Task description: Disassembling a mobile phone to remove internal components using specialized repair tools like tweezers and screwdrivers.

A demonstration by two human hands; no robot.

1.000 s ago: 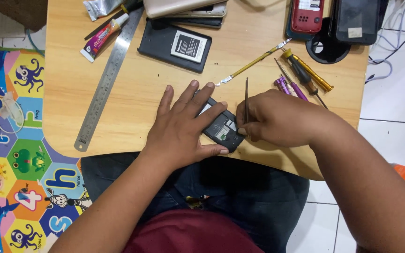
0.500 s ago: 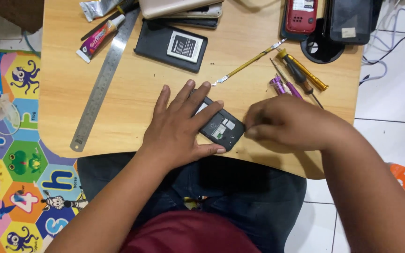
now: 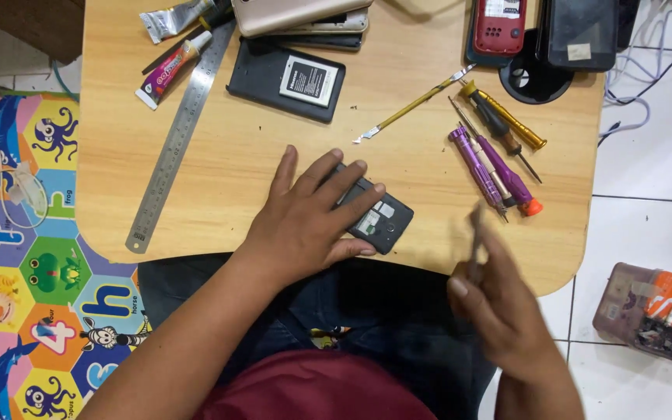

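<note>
My left hand [image 3: 305,225] lies flat on a small black phone [image 3: 381,222] with its back cover off, pinning it to the wooden table [image 3: 235,202] near the front edge. My right hand [image 3: 499,311] is blurred, off to the right of the phone and over the table's front edge. Its fingers pinch a thin dark tool [image 3: 476,233] that points up. The right hand and tool are apart from the phone.
Purple screwdrivers [image 3: 488,165] and a yellow-handled one [image 3: 505,118] lie right of the phone. A thin yellow tool [image 3: 418,103], a black phone back with battery [image 3: 289,78], a steel ruler [image 3: 176,140] and a glue tube [image 3: 171,68] lie farther back. More phones [image 3: 499,27] sit at the far edge.
My right hand has pulled the thin tool off the phone and swung right and back toward my body. The left hand stays on the phone.
</note>
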